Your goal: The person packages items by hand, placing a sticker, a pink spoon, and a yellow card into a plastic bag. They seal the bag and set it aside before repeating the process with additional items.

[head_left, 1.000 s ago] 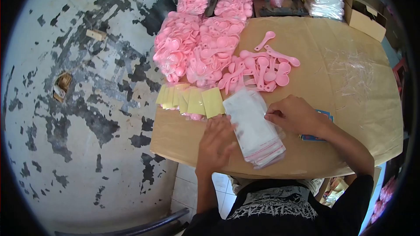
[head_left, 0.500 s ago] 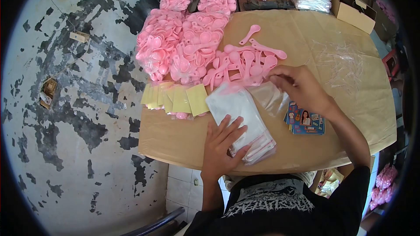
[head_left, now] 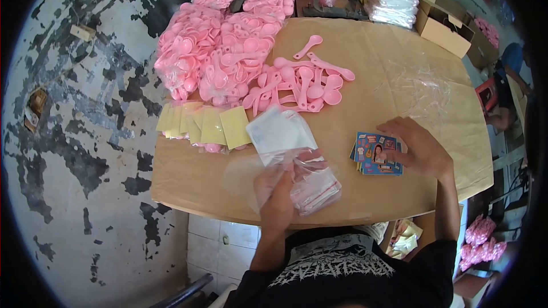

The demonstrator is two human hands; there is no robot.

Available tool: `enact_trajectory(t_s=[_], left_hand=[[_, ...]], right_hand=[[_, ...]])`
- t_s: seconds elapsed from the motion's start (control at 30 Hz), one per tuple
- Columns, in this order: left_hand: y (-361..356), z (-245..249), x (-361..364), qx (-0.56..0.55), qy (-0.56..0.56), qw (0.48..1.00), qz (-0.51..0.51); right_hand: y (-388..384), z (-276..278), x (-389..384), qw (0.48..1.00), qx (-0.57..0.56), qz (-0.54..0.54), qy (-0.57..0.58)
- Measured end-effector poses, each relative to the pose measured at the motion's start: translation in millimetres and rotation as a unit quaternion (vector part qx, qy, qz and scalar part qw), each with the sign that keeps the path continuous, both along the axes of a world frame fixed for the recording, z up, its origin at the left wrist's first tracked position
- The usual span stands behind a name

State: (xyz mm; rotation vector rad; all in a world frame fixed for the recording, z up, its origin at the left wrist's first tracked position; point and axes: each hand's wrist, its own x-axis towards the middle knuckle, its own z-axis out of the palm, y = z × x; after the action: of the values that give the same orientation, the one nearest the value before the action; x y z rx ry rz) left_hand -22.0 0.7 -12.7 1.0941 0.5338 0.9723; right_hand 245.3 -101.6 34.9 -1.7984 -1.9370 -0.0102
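Observation:
My left hand (head_left: 277,191) is closed on a clear plastic bag (head_left: 245,174), which spreads across the fingers above a stack of clear bags (head_left: 282,131). Over at the right, my right hand (head_left: 422,148) reaches around the stack of blue printed cards (head_left: 374,162), thumb on the top card and fingers apart near its far edge. Beyond the bags lies a loose heap of pink plastic measuring spoons (head_left: 308,88). Filled packets with yellow cards (head_left: 212,128) lie overlapped to the left of the bag stack.
Large bags of pink spoons (head_left: 188,45) stand at the back left. Clear plastic strips (head_left: 419,88) lie on the brown-paper table top (head_left: 365,45). Packed bags (head_left: 391,4) and an open cardboard box (head_left: 445,28) sit at the back right. Another person (head_left: 511,74) is at the far right.
My left hand has lifted off the bag stack and now holds a clear bag. My right hand has moved from beside the spoons down to the cards. The view has shifted right.

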Motion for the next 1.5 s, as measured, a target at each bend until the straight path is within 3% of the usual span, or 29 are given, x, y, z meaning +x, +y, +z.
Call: enact_trajectory(t_s=[0.07, 0.1, 0.17, 0.2, 0.3, 0.4, 0.47, 0.57, 0.77, 0.87, 0.9, 1.03, 1.23, 1.3, 1.33, 1.47, 1.5], left_hand=[[6.8, -3.2, -1.3, 0.006, 0.017, 1.000, 0.019], [8.2, -1.0, -0.1, -0.009, -0.027, 1.000, 0.004], [11.3, 6.4, 2.0, -0.035, -0.114, 0.993, -0.024], [12.0, 9.0, 2.4, -0.039, -0.105, 0.994, -0.018], [13.2, 12.6, -0.1, -0.038, -0.091, 0.995, -0.003], [15.6, 11.2, -2.4, -0.038, -0.113, 0.993, 0.003], [13.3, 17.6, 1.4, -0.066, -0.137, 0.988, 0.005], [7.0, 26.5, 12.0, -0.037, -0.082, 0.994, 0.058], [12.5, -2.3, 16.5, -0.062, -0.197, 0.968, 0.144], [9.7, -10.6, 16.5, -0.099, -0.236, 0.960, 0.113], [7.0, -8.4, 14.4, 0.009, -0.141, 0.982, 0.126], [1.4, -2.5, 23.9, -0.075, -0.143, 0.973, 0.164], [3.9, -1.0, 20.0, 0.029, -0.032, 0.989, 0.143], [3.4, -7.7, 17.0, 0.044, -0.087, 0.985, 0.145], [4.2, -11.1, 16.4, 0.051, -0.115, 0.982, 0.144], [13.0, -18.4, 10.9, -0.155, -0.281, 0.937, 0.137], [13.7, -9.4, 15.8, -0.051, -0.253, 0.958, 0.128]], right_hand=[[-6.4, -5.3, 5.9, 0.978, -0.105, -0.041, 0.174], [-8.3, -6.4, 8.4, 0.951, -0.154, -0.062, 0.259], [-9.2, -6.1, 16.2, 0.948, -0.176, -0.088, 0.249], [-8.8, -6.0, 18.7, 0.946, -0.187, -0.100, 0.245], [-6.1, -5.3, 19.0, 0.978, -0.117, -0.087, 0.147], [1.7, -8.7, 15.5, 0.988, -0.015, -0.065, 0.141], [8.8, 4.8, 6.4, 0.979, -0.026, -0.028, 0.202], [19.7, 22.0, -19.7, 0.969, -0.051, 0.022, 0.240], [40.4, 15.9, -47.7, 0.939, -0.089, 0.067, 0.324], [45.3, 11.1, -56.9, 0.928, -0.084, 0.084, 0.354], [46.3, 9.7, -59.7, 0.924, -0.085, 0.084, 0.362], [53.4, 4.0, -68.3, 0.933, -0.060, 0.106, 0.338], [60.2, 4.7, -74.9, 0.937, -0.081, 0.147, 0.306], [59.6, 13.7, -70.5, 0.935, -0.144, 0.149, 0.290], [59.7, 12.7, -69.7, 0.935, -0.119, 0.143, 0.301], [60.9, 4.4, -65.6, 0.931, -0.020, 0.121, 0.344], [61.5, 3.6, -64.9, 0.929, 0.006, 0.115, 0.353]])
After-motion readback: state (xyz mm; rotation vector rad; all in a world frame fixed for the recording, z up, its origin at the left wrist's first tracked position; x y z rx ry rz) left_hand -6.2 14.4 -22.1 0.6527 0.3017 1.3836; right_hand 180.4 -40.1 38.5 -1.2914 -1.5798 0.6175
